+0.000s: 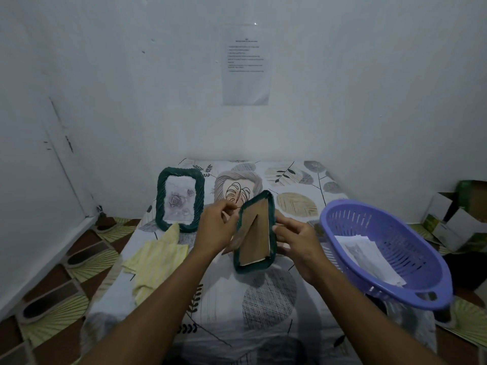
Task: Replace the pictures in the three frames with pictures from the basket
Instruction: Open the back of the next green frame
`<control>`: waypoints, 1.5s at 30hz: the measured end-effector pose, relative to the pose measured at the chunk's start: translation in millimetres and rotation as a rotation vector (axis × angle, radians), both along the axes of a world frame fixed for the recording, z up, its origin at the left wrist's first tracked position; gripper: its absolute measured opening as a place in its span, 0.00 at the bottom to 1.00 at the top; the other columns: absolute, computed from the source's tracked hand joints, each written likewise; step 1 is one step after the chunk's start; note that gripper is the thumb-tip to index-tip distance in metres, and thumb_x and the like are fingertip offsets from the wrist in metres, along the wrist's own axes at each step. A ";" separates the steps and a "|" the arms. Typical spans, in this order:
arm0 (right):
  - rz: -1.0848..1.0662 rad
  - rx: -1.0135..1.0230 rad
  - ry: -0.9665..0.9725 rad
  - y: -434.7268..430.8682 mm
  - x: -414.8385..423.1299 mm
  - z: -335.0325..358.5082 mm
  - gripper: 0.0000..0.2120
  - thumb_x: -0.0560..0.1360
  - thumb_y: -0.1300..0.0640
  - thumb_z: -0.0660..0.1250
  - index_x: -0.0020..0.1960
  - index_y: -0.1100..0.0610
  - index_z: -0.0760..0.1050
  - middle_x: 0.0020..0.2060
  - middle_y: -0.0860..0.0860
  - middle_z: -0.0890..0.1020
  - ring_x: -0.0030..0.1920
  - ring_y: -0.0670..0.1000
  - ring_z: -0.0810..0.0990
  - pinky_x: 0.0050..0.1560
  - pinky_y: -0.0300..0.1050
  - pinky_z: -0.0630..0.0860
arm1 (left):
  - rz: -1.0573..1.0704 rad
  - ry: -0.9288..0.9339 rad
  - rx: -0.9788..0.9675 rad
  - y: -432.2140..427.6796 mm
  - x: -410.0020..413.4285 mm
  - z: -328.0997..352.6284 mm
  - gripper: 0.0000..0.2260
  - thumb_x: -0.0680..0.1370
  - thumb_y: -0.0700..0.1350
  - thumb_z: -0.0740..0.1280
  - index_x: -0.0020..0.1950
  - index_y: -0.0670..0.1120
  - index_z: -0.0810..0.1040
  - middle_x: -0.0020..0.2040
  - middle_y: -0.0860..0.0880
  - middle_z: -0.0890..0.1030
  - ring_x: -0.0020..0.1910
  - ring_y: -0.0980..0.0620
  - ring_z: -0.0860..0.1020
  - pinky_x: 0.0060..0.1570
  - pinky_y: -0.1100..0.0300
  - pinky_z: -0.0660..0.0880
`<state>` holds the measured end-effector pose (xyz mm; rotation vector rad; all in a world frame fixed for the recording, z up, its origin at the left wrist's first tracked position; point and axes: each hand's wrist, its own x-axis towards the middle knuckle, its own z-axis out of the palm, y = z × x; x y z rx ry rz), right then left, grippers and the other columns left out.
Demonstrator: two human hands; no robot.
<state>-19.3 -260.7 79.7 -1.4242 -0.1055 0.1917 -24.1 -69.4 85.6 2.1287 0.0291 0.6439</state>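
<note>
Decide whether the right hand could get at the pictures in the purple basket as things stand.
Probably yes: the pictures lie in the open basket beside the right hand, nothing between; it must first release the green frame.

Glossy plastic basket (350,204), matt cardboard-backed frame (257,233), printed cloth cover (268,299).
</note>
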 end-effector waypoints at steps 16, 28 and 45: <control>-0.132 -0.095 0.030 5.9 19.6 -11.0 0.05 0.78 0.55 0.64 0.50 0.55 0.77 0.45 0.53 0.82 0.45 0.53 0.80 0.46 0.52 0.76 | -0.181 0.284 -0.460 -10.6 -11.3 -16.4 0.18 0.77 0.43 0.67 0.65 0.52 0.67 0.53 0.54 0.78 0.48 0.58 0.78 0.39 0.64 0.76; -0.109 -0.332 -0.144 16.3 23.6 -19.9 0.18 0.83 0.55 0.56 0.72 0.48 0.68 0.68 0.48 0.73 0.66 0.51 0.72 0.66 0.54 0.72 | 0.013 0.168 -0.164 -11.9 1.5 -32.9 0.15 0.80 0.56 0.60 0.47 0.45 0.77 0.42 0.49 0.79 0.42 0.53 0.77 0.37 0.60 0.69; -0.137 -0.187 -0.110 9.7 24.9 -21.1 0.16 0.83 0.58 0.55 0.67 0.51 0.73 0.60 0.49 0.80 0.58 0.48 0.78 0.62 0.49 0.75 | 0.006 0.167 -0.451 -10.8 6.3 -38.6 0.18 0.83 0.49 0.54 0.38 0.43 0.73 0.37 0.45 0.77 0.36 0.51 0.73 0.38 0.56 0.67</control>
